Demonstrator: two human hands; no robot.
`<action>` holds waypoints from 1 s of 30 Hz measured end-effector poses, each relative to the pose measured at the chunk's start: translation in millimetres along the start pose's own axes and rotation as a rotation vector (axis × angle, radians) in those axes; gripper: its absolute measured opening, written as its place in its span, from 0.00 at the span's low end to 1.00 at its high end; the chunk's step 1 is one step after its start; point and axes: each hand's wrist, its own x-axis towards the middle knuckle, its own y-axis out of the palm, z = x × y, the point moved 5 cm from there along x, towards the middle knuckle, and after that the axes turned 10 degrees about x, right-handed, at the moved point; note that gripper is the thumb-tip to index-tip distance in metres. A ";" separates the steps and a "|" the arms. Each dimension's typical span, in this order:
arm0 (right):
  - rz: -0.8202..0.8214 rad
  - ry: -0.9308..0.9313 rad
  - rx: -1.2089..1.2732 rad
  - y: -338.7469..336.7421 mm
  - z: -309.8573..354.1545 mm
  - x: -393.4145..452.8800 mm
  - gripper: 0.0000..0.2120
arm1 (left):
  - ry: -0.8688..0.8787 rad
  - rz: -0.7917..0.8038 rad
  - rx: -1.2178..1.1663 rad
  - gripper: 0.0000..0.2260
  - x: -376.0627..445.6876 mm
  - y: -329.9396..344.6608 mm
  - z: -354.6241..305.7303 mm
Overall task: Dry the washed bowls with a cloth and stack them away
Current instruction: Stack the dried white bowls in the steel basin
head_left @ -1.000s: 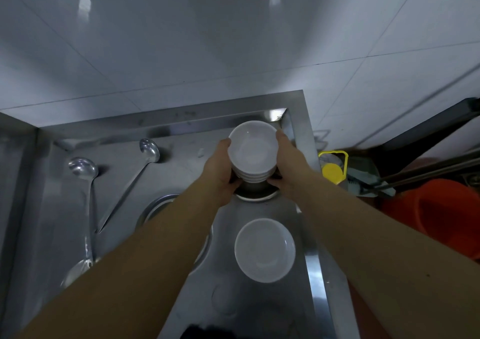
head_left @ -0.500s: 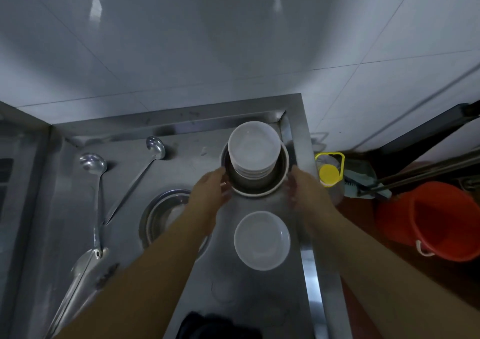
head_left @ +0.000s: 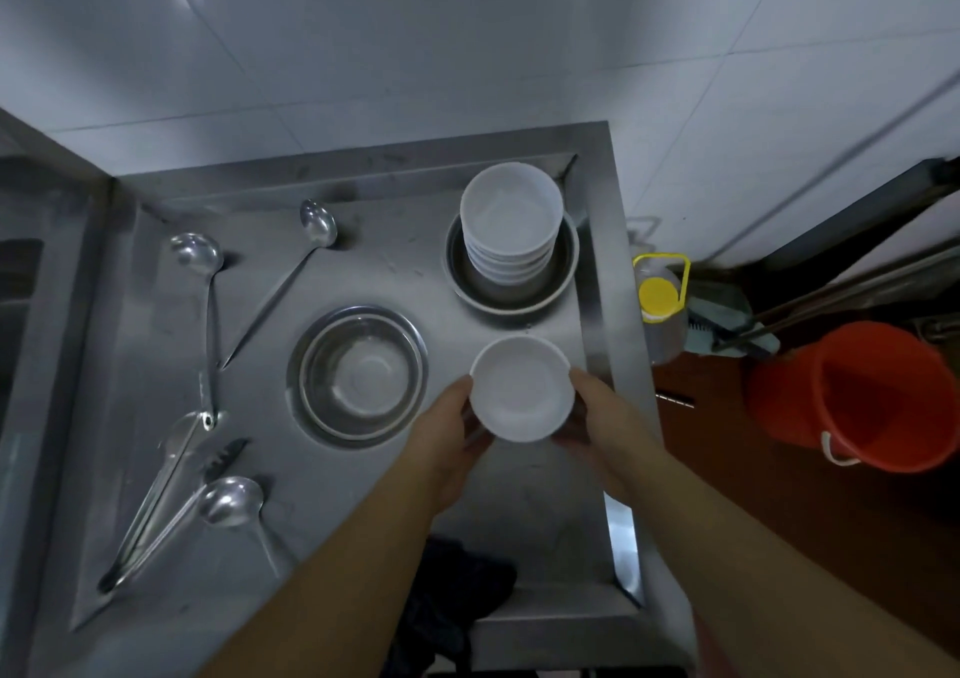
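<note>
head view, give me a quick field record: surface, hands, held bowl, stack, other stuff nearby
surface: stainless steel draining counter
left hand: grip on the left side of the single white round bowl
right hand: grip on its right side
stack: white bowls nested upright inside a steel basin, behind the held bowl
empty steel bowl: left of the held bowl
utensils: metal ladles and tongs, far left
dark cloth: near edge, untouched
floor: orange plastic bucket, yellow-capped jug
</note>
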 end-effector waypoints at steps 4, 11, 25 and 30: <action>-0.006 0.011 0.055 0.8 -2.7 -1.8 0.15 | -0.015 -0.028 -0.034 0.18 -5.2 5.3 -0.6; 0.001 -0.003 0.102 8.7 11.6 -29.3 0.12 | 0.018 -0.007 -0.036 0.19 -29.1 8.7 -14.7; 0.068 -0.259 0.095 101.4 175.6 -90.3 0.13 | 0.251 0.030 0.076 0.17 -76.4 43.3 -192.4; 0.044 -0.279 0.000 121.4 220.9 -69.4 0.18 | 0.260 0.088 0.138 0.11 -60.6 63.5 -240.6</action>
